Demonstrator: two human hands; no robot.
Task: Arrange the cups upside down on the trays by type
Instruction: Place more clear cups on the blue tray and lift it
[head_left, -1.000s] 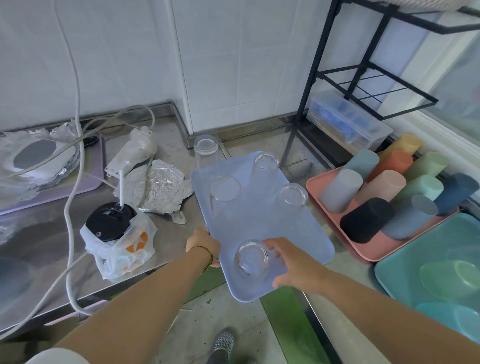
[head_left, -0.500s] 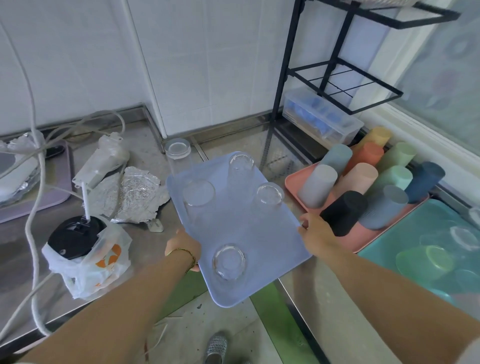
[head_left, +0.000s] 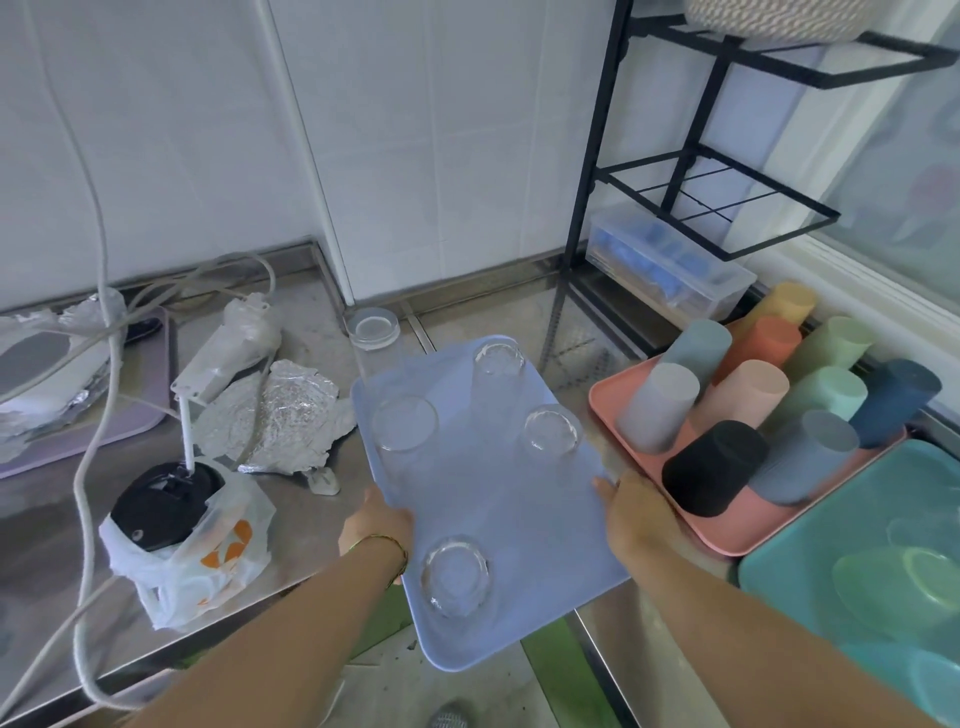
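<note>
Right hand (head_left: 631, 512) has shifted from the nearest glass to the right rim of the blue tray (head_left: 519, 519), which it grips with the thumb on top; left hand (head_left: 376, 525) clasps the left rim. Four clear glass cups (head_left: 457, 574) stand upside down on this tray, whose near end overhangs the steel counter (head_left: 47, 519). A fifth glass (head_left: 373, 330) stands just behind it. At right, a pink tray (head_left: 727, 540) carries inverted coloured plastic cups (head_left: 657, 410), beside a teal tray (head_left: 810, 525).

Crumpled foil (head_left: 280, 410) near a plastic bag (head_left: 208, 561), contents unclear.
</note>
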